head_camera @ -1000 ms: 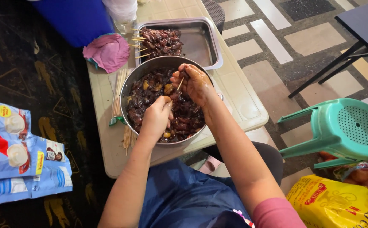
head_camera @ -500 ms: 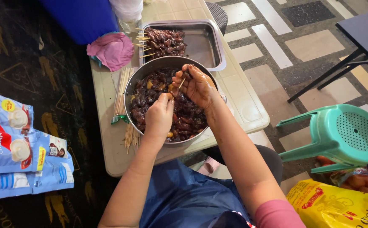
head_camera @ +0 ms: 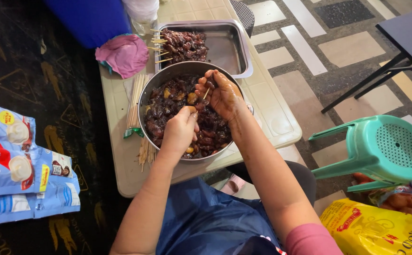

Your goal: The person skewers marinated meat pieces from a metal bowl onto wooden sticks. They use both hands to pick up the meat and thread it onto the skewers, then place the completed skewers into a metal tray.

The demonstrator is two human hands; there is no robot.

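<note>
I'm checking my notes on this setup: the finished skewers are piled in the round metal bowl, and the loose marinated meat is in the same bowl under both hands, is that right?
Not quite. The head view shows the finished skewers piled in the rectangular steel tray behind the round metal bowl. The loose marinated meat is indeed in that bowl, under the left hand and right hand.

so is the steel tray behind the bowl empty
No, the steel tray holds a pile of finished meat skewers at its left end.
</note>
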